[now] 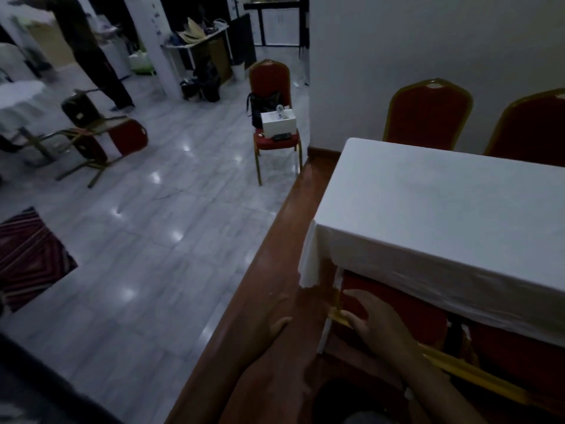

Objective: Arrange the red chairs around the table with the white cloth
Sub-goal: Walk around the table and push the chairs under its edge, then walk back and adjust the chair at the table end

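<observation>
Red chair (pixel 394 313) tucked under white cloth (pixel 443 215), right hand (pixel 371 319) gripping its gold edge, left hand (pixel 275 335) spread.

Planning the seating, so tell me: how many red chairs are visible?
6: two behind the table, two tucked under its near side, one holding a box, one tipped over at left. Others may be hidden.

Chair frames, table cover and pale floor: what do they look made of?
Chair frame: probably gold-painted metal tube, judging by its thin, shiny edge around red padded upholstery. Table cover: white woven cloth, matte, draping and creased at the corner. Pale floor: polished marble or marble-look tile, veined, with joints and glossy light reflections.
</observation>
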Available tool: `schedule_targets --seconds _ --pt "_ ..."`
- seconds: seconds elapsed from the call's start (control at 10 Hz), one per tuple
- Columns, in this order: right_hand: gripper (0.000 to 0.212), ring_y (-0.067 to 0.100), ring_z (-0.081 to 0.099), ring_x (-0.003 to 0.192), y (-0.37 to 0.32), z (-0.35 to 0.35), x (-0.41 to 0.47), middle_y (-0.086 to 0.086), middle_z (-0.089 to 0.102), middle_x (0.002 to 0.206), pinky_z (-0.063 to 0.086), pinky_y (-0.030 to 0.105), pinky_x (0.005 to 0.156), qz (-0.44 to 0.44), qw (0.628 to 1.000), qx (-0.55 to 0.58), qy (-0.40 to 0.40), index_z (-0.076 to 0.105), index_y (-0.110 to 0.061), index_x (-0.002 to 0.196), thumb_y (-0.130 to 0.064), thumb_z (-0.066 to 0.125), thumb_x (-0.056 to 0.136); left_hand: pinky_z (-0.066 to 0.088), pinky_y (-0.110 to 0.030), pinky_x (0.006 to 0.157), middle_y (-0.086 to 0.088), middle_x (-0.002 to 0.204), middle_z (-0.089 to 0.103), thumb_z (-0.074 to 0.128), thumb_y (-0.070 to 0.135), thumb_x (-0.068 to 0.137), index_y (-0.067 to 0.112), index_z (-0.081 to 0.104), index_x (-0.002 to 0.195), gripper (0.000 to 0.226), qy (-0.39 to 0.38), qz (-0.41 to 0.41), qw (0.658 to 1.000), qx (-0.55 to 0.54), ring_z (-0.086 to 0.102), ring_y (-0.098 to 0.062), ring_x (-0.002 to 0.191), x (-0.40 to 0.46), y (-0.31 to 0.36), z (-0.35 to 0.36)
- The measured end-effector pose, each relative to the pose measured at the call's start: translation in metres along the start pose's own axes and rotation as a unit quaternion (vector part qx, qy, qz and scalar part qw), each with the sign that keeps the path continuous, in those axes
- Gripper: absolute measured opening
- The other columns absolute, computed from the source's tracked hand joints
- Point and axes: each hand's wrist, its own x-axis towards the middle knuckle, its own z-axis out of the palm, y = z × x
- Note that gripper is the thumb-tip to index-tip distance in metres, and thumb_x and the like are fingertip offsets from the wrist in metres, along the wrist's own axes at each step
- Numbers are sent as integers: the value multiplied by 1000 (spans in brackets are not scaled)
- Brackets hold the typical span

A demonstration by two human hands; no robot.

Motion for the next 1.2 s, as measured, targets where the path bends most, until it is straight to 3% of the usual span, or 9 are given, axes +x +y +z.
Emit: schedule_targets --seconds 0.1,0.2,0.4,0.5,0.6,0.7,0.9,1.0,1.2 --pt "42 6 57 99 -15 15 39 2 65 115 32 8 87 6 1000 2 -23 60 -19 115 -26 75 76 28 -18 106 12 140 50 60 46 88 35 45 135 51 0 -26 1000 -3 41 -5 130 31 -30 -24" --pt "45 11 55 110 -19 30 90 -2 61 122 37 21 94 6 1000 4 -18 57 -22 119 -31 72 78 37 -28 106 10 138 52 61 49 87 38 46 133 50 3 -45 999 -7 46 -7 127 71 -63 -45" --pt "44 8 55 95 -39 52 200 -8 58 109 38 22 81 38 998 29 -31 53 -25 121 -34 68 81 30 -15 103 11 139 51 57 52 88 36 43 135 52 -57 -58 996 21 44 -3 125 159 -121 -89" --pt "49 14 54 106 -52 66 250 -1 57 123 44 34 92 78 994 48 -53 48 -27 126 -42 63 82 19 -1 95 12 141 48 56 48 90 32 42 137 51 -56 -63 996 8 39 3 124 202 -143 -118" --pt "48 21 47 121 -74 71 304 3 51 133 37 36 102 80 991 54 -89 45 -24 129 -38 59 85 19 2 92 11 140 48 55 45 92 30 43 137 49 -81 -80 994 2 37 5 120 243 -165 -145" --pt "50 23 41 128 -90 80 352 6 47 138 32 34 107 72 991 34 -104 42 -18 132 -31 59 87 26 -16 103 10 142 48 54 49 90 31 42 137 51 -75 -78 994 -3 41 -3 127 279 -195 -158" --pt "51 24 36 132 -108 95 448 8 42 143 26 31 108 57 995 12 -82 40 -13 134 -28 58 88 28 -17 104 11 142 47 54 52 89 31 43 137 53 -91 -47 995 -20 38 2 126 376 -255 -175" --pt "54 20 45 126 -114 105 492 4 48 139 31 27 103 88 995 -2 -55 45 -18 131 -41 60 84 29 -22 107 8 144 46 55 49 90 29 41 138 54 -108 -30 993 -23 39 -5 131 437 -281 -188" --pt "52 7 54 111 -118 99 584 -2 57 130 38 19 93 139 990 -16 -11 49 -25 127 -35 68 80 28 -19 104 5 143 47 55 47 91 25 43 138 53 -141 22 989 -32 41 -8 131 565 -301 -203"
